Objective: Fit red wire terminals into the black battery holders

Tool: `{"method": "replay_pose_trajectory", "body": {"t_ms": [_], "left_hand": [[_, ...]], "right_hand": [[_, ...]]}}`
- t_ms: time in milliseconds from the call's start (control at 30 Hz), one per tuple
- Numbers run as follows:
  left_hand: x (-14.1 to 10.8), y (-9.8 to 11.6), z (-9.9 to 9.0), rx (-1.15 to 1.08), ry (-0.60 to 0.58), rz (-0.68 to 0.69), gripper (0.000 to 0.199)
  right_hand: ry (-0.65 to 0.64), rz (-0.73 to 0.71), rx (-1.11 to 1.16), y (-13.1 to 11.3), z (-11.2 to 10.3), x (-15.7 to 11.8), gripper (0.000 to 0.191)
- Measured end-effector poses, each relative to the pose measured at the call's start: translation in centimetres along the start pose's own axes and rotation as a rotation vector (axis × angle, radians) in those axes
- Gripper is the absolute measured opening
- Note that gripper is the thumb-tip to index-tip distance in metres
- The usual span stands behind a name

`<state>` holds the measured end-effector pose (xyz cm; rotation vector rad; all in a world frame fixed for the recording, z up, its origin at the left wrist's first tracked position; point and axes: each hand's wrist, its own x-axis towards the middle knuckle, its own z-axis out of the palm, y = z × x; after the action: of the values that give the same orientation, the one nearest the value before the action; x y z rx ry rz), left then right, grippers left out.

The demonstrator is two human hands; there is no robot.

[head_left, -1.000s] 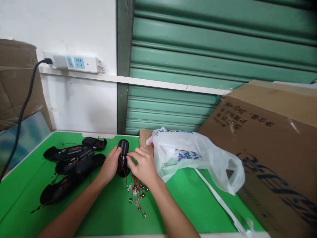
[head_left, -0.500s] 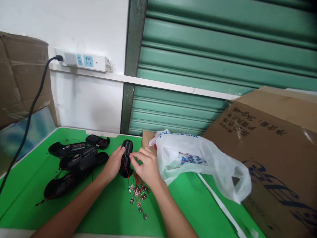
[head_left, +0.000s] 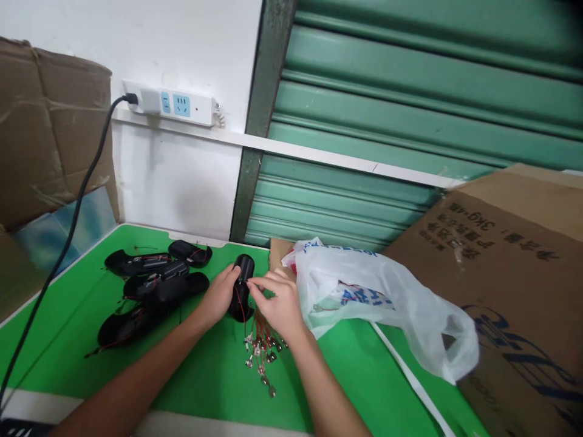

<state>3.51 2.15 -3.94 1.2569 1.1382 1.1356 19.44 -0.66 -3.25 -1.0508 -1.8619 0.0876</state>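
My left hand [head_left: 221, 295] is closed round the left side of a black plastic housing [head_left: 239, 303] with a rounded top and a thin red wire on it. At the housing's middle, the thumb and forefinger of my right hand [head_left: 279, 298] pinch together; what lies between them is too small to make out. Below my right hand, a bunch of red wires with small metal terminals [head_left: 262, 352] spreads over the green table top [head_left: 218, 382]. Several similar black housings [head_left: 157, 297] with red wires lie in a heap left of my left hand.
A white plastic bag [head_left: 382, 291] lies right of my hands, beside a large cardboard box [head_left: 514, 273]. Another carton [head_left: 50, 121] stands at the left. A black cable [head_left: 82, 194] hangs from the power strip [head_left: 182, 106] on the wall. Behind is a green shutter [head_left: 364, 91].
The view has shifted, so everything sits a little further right in the picture. My hands keep the same hold on the housing, with the right fingertips still at its middle.
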Motion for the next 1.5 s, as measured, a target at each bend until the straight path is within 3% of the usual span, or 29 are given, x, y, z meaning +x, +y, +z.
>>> {"method": "replay_pose_trajectory", "body": {"t_ms": [167,400,1133,1500], "left_hand": [[-0.1,0.2,0.1,-0.012,0.004,-0.005,0.044],[-1.2,0.5,0.6,0.098,0.040,0.100,0.038],[-0.7,-0.2,0.5,0.049,0.060,0.077,0.034],[-1.3,-0.1,0.8,0.033,0.113,0.085,0.036]], "right_hand": [[-0.017,0.005,-0.012,0.0,-0.1,0.0,0.015],[-0.027,-0.031,-0.040,-0.1,-0.3,-0.2,0.017],[-0.020,-0.095,-0.095,0.0,0.1,-0.5,0.018],[-0.012,-0.059,-0.079,0.1,1.1,-0.8,0.021]]}}
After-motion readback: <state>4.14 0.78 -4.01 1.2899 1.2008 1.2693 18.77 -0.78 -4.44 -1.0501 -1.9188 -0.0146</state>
